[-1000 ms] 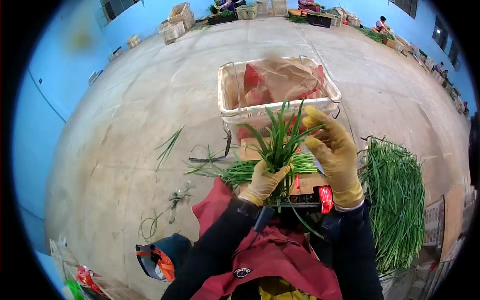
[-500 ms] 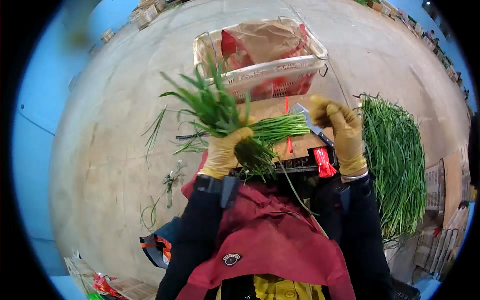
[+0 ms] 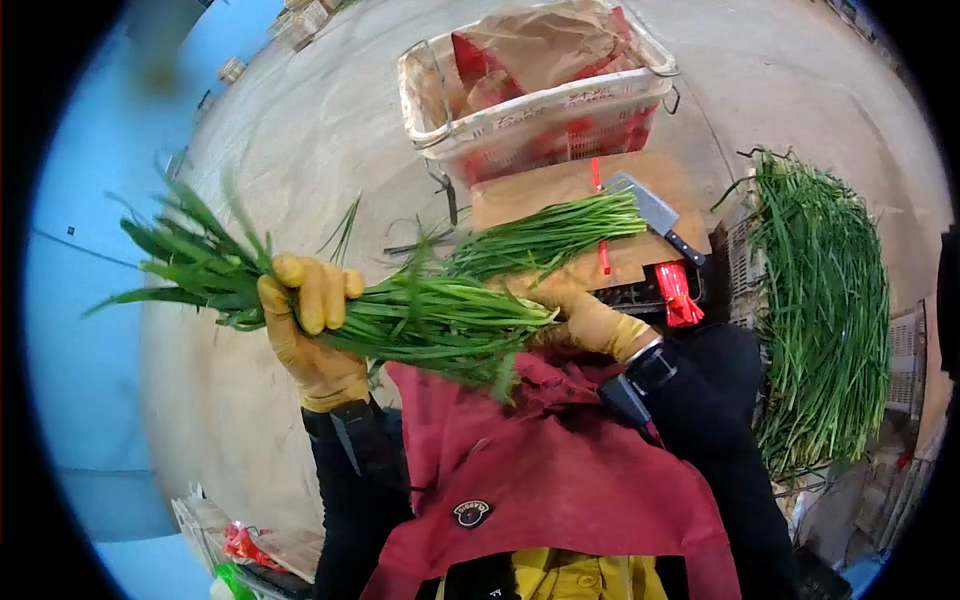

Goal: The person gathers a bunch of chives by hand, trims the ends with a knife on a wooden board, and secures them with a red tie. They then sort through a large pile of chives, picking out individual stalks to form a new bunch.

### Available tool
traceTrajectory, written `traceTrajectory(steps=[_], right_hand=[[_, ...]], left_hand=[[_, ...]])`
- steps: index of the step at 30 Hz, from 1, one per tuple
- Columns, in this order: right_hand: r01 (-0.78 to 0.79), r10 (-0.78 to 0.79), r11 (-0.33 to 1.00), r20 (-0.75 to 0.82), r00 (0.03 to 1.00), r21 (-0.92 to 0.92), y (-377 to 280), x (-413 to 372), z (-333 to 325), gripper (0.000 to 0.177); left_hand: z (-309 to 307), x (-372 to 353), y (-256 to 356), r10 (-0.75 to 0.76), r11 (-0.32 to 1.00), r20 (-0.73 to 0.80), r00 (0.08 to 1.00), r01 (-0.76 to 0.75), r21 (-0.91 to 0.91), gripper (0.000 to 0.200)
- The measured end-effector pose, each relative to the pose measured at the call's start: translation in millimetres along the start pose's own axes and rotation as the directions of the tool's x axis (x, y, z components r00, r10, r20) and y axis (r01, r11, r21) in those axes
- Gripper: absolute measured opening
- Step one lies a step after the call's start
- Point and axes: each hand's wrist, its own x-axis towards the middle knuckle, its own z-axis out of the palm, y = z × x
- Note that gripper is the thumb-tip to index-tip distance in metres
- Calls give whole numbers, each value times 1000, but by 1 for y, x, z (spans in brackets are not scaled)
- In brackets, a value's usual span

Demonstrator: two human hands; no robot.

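1. Left hand (image 3: 310, 330): yellow glove, fingers wrapped tight around the bunch of greens (image 3: 420, 315), gripping nearer the leafy half.
2. The bunch now lies roughly level in front of the chest, off the board, tips out to the left. A second ago it stood upright over the board, so it has been swung down and left.
3. Right hand (image 3: 590, 318): gloved, at the bunch's cut end. It was up at the tips before. The stalks hide its fingers, so I can't tell if it grips or just butts the ends.
4. Judgement: the ends are being squared up, and this bunch isn't finished yet.
5. Board (image 3: 520, 195): a second bunch (image 3: 545, 235) lies across it, unmoved, with the cleaver (image 3: 650, 208) at its right edge and red ties (image 3: 677, 295) at the near right corner.
6. Basket (image 3: 440, 120) sits beyond the board.
7. Far right: a big pile of greens (image 3: 820, 300).
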Motion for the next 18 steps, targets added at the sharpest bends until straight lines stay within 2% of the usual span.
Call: traceTrajectory(steps=[3, 4, 5, 6, 7, 8, 11, 12, 13, 14, 15, 16, 17, 18], right_hand=[[-298, 298, 954, 22, 954, 36, 2, -10, -4, 38], [-471, 469, 880, 43, 882, 62, 6, -12, -8, 30], [-183, 169, 949, -78, 983, -258, 21, -18, -13, 28], [-381, 368, 906, -104, 924, -182, 36, -27, -21, 28], [-562, 552, 820, -113, 826, -107, 40, -30, -25, 29], [-497, 498, 850, -43, 866, -177, 43, -31, -23, 30], [-260, 332, 905, 176, 927, -337, 44, -35, -14, 39], [-182, 189, 982, 194, 963, -54, 42, -26, -5, 47], [-85, 47, 968, 165, 985, 234, 36, -13, 10, 57], [-207, 123, 812, 187, 975, 546, 31, -7, 25, 60], [-292, 183, 549, 228, 956, 783, 26, -2, 39, 63], [-337, 261, 580, 222, 939, 741, 40, 6, 49, 63], [-270, 293, 526, 126, 948, 807, 13, 8, 62, 55], [-247, 264, 696, 80, 961, 674, 30, 14, 66, 46]], left_hand=[[-9, -23, 8, 111, 992, -234, 966, -94, 81, 24], [-14, -31, 10, 157, 981, -291, 944, -116, 155, 24], [-22, -40, 17, 191, 978, -345, 919, -149, 146, 23], [-32, -50, 27, 224, 973, -399, 889, -184, 138, 23], [-37, -59, 33, 259, 966, -451, 854, -223, 133, 22], [-39, -68, 36, 287, 958, -501, 816, -242, 154, 23], [-57, -94, 32, 345, 938, -705, 619, -204, 280, 24], [-67, -105, 31, 313, 950, -717, 623, -212, 230, 27], [-73, -112, 27, 300, 953, -740, 601, -212, 215, 26], [-77, -116, 21, 285, 957, -761, 583, -212, 197, 26], [-79, -118, 16, 270, 960, -778, 567, -217, 176, 25], [-79, -118, 12, 250, 963, -804, 539, -227, 147, 23], [-84, -121, 13, 219, 965, -784, 580, -250, 84, 23], [-92, -127, 16, 188, 964, -763, 619, -266, 22, 23]])
